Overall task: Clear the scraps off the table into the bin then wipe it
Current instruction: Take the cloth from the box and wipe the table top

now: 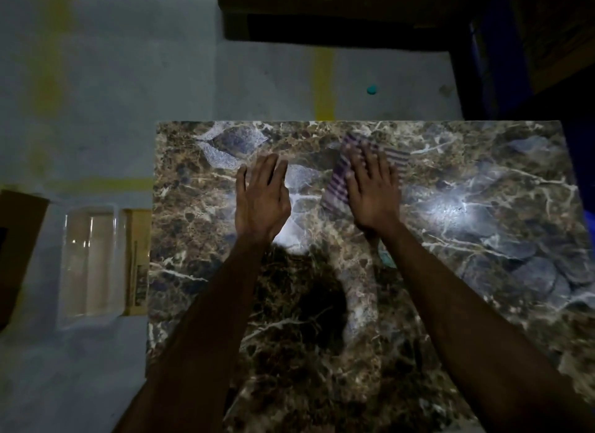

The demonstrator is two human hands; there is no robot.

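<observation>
The room was dim, with a grey floor (96, 78) that had faded yellow lines (323, 84) painted on it. A table (483, 239) with a shiny brown marble top, full of white veins, filled most of the view, and a bright light spot shone on its right part. Both bare arms reached out over the table from the near edge. The left hand (262, 197) lay flat on the tabletop with its fingers straight and close together, and it held nothing. The right hand (372, 191) was just beside it, also flat with its fingers spread, and it pressed down on a striped cloth (338, 181). The cloth was purple and white, and it lay on the far middle part of the table, close to the far edge. Parts of the cloth stuck out from under the fingers on the left side and on the far right side. A small bluish-green bit (386, 258) showed on the table next to the right wrist, but it was too blurry to tell what it was. On the floor to the left of the table sat a clear plastic tray (91, 265) with a flat brown box (138, 258) touching its right side. A small teal thing (372, 89) lay on the floor past the table. Dark furniture (338, 10) stood at the far side of the room.
</observation>
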